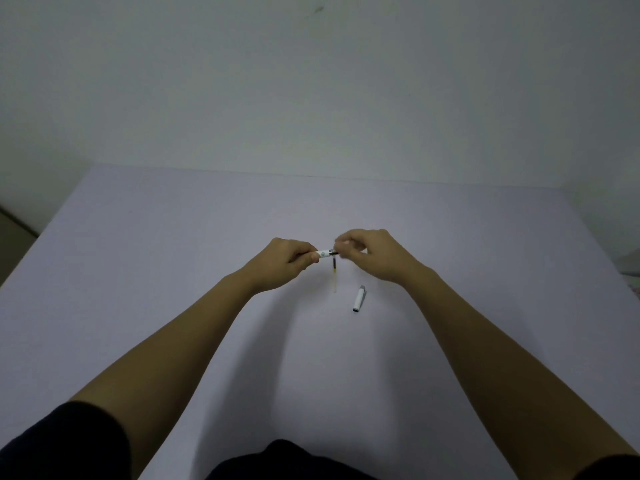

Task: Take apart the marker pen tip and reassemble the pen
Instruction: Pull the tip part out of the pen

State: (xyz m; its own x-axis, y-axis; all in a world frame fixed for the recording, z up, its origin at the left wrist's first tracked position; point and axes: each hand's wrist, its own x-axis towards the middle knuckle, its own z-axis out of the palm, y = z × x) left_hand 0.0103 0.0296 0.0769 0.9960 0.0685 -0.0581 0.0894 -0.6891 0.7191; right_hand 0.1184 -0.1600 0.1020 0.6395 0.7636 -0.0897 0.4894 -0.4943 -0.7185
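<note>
A white pen barrel is held level above the table, with my left hand closed around its left end. My right hand pinches the dark tip section at the barrel's right end. Just below the hands a thin refill tube, dark at the top and pale below, lies on the table pointing toward me. The white cap with a dark opening lies on the table below my right wrist.
The pale lilac table runs to a white wall at the back. Its left edge drops to a floor strip at the far left. Something pale shows at the right border.
</note>
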